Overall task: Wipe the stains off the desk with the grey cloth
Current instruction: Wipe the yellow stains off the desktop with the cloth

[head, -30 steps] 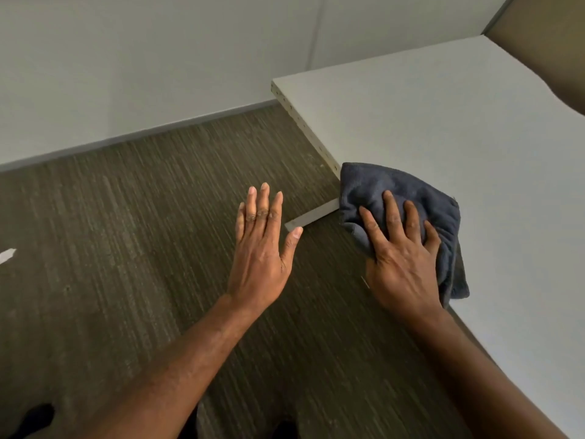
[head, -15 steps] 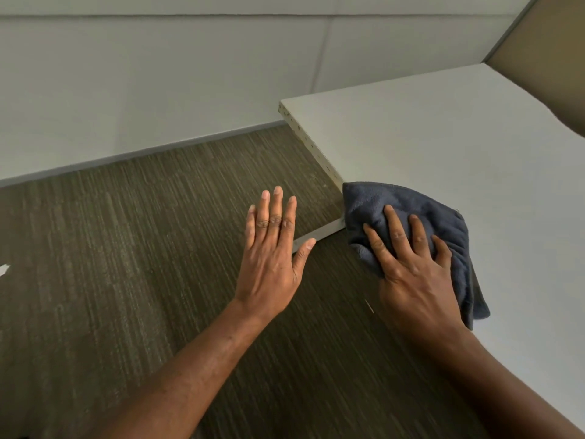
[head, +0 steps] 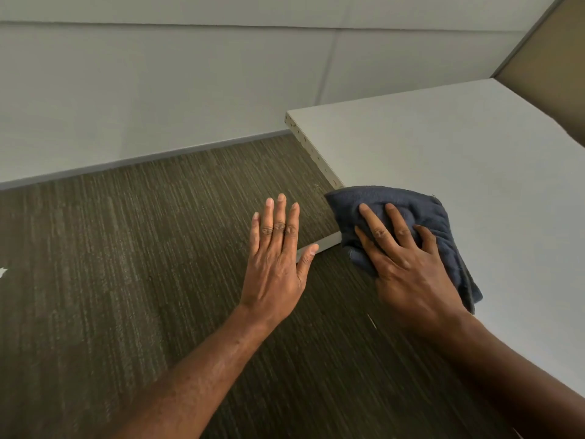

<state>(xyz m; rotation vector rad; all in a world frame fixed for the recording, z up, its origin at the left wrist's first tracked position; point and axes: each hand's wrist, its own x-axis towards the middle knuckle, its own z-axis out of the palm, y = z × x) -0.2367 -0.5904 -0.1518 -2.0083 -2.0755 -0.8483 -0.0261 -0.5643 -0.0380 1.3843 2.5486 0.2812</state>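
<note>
The white desk [head: 459,160] fills the right side of the view, its left edge running diagonally. A dark grey cloth [head: 418,204] lies bunched over that left edge, partly hanging off it. My right hand [head: 408,267] lies flat on the cloth with fingers spread, pressing it against the desk. My left hand [head: 278,261] hovers open, fingers together, over the carpet just left of the desk edge, holding nothing. No stains are visible on the desk surface.
Striped brown carpet [head: 126,280] covers the floor at left. A white wall with a grey baseboard [head: 142,158] runs behind. A tan partition [head: 550,58] stands at the desk's far right. A pale desk support bar [head: 326,242] sticks out under the cloth.
The camera has tilted up, so hands and desk sit lower in the view. My right hand stays pressed on the cloth at the desk's edge; my left hand remains open beside it.
</note>
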